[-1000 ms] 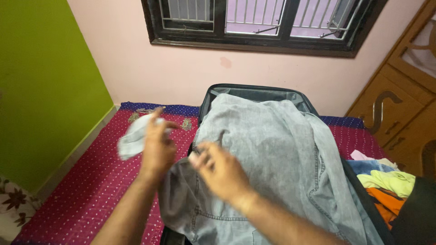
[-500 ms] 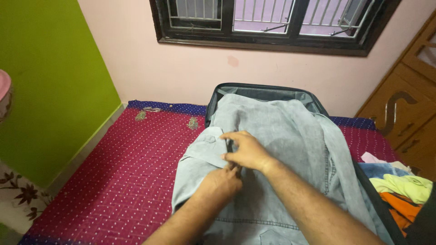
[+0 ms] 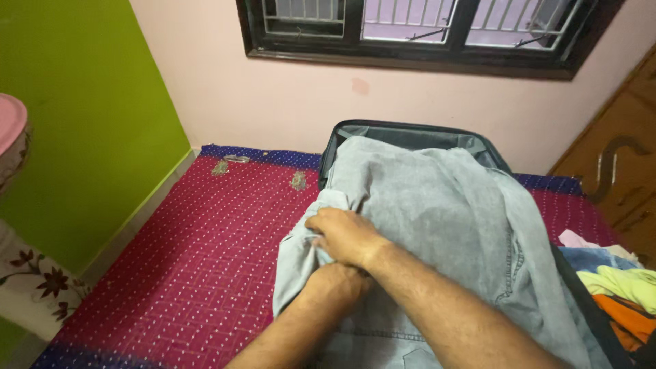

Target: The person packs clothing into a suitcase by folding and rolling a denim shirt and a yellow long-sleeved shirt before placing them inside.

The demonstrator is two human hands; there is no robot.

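Observation:
A light grey denim jacket [image 3: 444,225] lies spread over an open dark suitcase [image 3: 410,133] on the bed. My right hand [image 3: 345,236] rests on the jacket's left side, fingers curled over a fold of its sleeve. My left hand [image 3: 335,283] sits just below it, mostly hidden under my right hand and wrist, pressed into the same fold of fabric. Both forearms come in from the bottom edge.
The bed has a maroon dotted cover [image 3: 184,260] with a blue border. A pile of coloured clothes [image 3: 615,280] lies at the right. Green wall [image 3: 75,123] to the left, wooden wardrobe [image 3: 622,164] right, window [image 3: 424,27] above.
A second ago my left hand held a sleeve up at the left; it has come down onto the jacket. Both hands now bunch the sleeve together at the jacket's left side.

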